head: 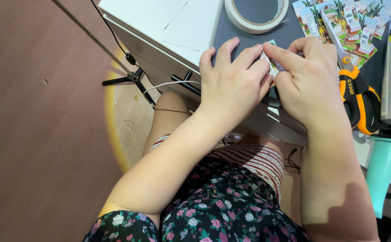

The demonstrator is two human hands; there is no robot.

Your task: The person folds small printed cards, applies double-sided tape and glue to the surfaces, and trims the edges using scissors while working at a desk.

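My left hand [233,83] and my right hand [309,78] meet at the near edge of a dark grey mat [235,31]. Between their fingertips they pinch a small printed paper card [272,62], mostly hidden by the fingers. The left fingers lie flat over it; the right thumb and forefinger grip its edge.
A roll of white tape [256,15] lies at the far side. Several printed green cards [347,20] are fanned at the far right, under orange-and-black scissors [359,96]. A teal-handled glue gun [390,116] sits at the right edge. White boards [168,22] lie left; a stand's legs [130,78] are on the floor.
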